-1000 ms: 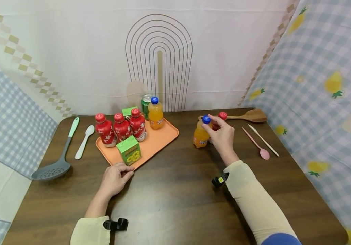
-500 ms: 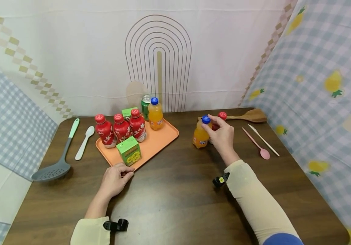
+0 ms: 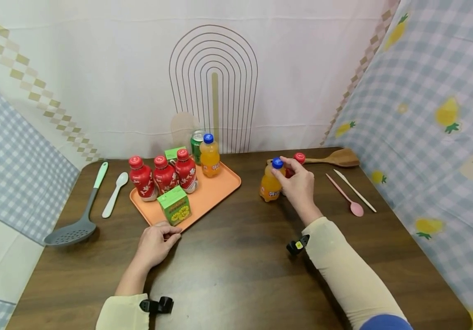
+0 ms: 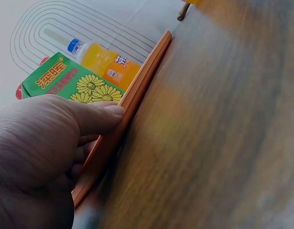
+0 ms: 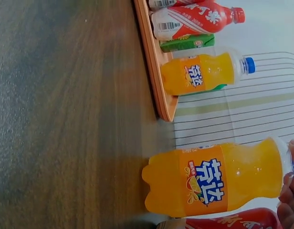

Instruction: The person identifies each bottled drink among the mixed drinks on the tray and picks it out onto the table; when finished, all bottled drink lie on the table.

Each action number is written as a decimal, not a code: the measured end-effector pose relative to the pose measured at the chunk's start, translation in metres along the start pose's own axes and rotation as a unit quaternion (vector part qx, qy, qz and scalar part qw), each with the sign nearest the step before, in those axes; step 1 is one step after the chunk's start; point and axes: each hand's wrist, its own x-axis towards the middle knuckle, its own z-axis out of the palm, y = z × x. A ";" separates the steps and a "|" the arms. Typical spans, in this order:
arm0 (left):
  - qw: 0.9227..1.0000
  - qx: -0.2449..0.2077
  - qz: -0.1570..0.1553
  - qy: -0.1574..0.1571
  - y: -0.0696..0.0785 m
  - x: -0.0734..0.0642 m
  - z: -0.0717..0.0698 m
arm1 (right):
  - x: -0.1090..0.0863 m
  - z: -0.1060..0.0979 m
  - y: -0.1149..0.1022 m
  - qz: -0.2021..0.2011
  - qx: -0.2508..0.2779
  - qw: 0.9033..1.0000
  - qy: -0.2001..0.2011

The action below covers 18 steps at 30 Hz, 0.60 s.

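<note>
My right hand [image 3: 299,187] pinches an orange soda bottle [image 3: 270,184] at its blue cap and neck. The bottle is upright on or just over the table, right of the tray. Partly hidden behind that hand stands a red-capped bottle [image 3: 299,158]. At the tray's near corner, my left hand [image 3: 156,243] grips the rim of the orange tray [image 4: 137,88], thumb along it and fingers curled. On the tray are three red bottles [image 3: 165,175], a green drink carton [image 3: 175,205], another orange soda bottle [image 5: 199,74], a second carton [image 3: 174,153] and a green can [image 3: 197,145].
Left of the tray lie a grey slotted turner [image 3: 75,231] with a mint handle and a white spoon [image 3: 115,195]. Along the right side are a wooden spatula [image 3: 341,157], a pink spoon [image 3: 356,208] and a pale thin knife [image 3: 354,190]. A patterned cloth [image 3: 302,68] hangs behind the table.
</note>
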 end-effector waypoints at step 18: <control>1.000 -0.003 0.000 0.002 0.000 0.000 0.000 | 0.022 -0.024 -0.031 -0.083 -0.009 0.997 0.009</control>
